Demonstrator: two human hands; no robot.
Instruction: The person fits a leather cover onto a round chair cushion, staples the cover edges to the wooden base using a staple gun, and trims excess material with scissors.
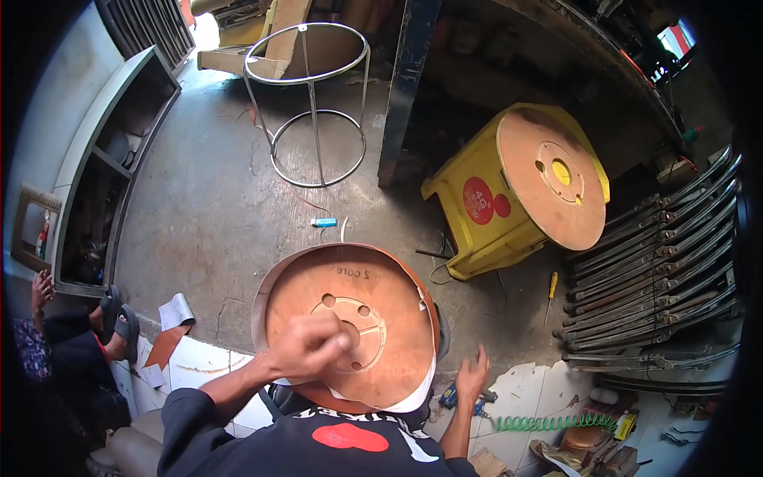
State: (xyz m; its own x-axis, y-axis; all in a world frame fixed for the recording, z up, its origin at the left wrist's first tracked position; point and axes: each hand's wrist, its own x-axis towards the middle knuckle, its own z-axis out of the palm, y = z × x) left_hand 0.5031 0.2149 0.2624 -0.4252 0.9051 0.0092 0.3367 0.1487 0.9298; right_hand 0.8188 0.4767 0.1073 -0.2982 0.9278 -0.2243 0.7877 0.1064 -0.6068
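Note:
A round wooden disc (397,306) lies in front of me, with an orange-brown band around its rim and several holes near its centre. My left hand (311,345) is over the disc's lower left part, its fingers curled closed; whatever they hold, if anything, is too small to make out. To the right of the disc, my right hand (474,374) has its fingers apart and holds nothing. Just below that hand, a blue tool (449,396) with a coiled green hose (548,423) rests on the white tiles.
A yellow stool (497,226) carries another wooden disc (524,171). A metal ring frame (315,119) stands ahead. Curved metal frames (660,270) are stacked right, near a yellow screwdriver (552,286). A blue lighter (323,222) lies on the floor. Another person's hand (42,291) shows left.

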